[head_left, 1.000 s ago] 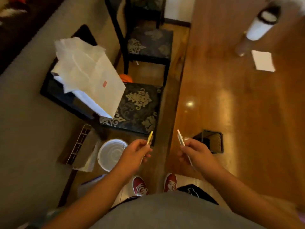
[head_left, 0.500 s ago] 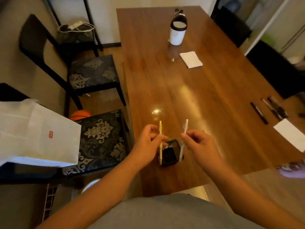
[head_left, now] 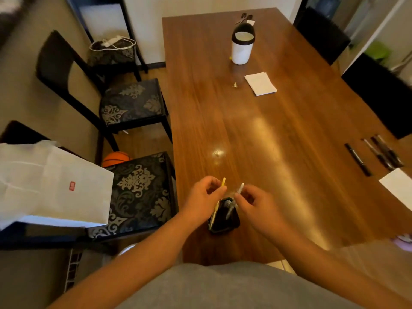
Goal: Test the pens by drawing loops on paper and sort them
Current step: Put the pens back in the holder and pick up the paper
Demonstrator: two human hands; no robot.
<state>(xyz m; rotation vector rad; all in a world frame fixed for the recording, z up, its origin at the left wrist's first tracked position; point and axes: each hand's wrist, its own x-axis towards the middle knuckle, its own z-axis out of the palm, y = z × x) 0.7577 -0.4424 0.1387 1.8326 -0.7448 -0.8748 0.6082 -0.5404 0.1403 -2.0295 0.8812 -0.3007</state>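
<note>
Over the black pen holder [head_left: 223, 217], a yellow pen [head_left: 223, 182] is pinched by the left hand [head_left: 204, 200] and a white pen [head_left: 240, 188] by the right hand [head_left: 258, 206], both held mid-barrel, judged light, stiff and slick.

A pen holder [head_left: 224, 216] stands on the table [head_left: 278, 134] near its front edge; the left hand [head_left: 204, 198] is just left of it and the right hand [head_left: 256, 205] just right, each with a pen over it; pens [head_left: 376, 153] lie far right, next to a paper [head_left: 399, 185]; a cup [head_left: 242, 46] stands at the back, a napkin [head_left: 260, 83] in front of it; two chairs [head_left: 133, 103] sit left of the table.
</note>
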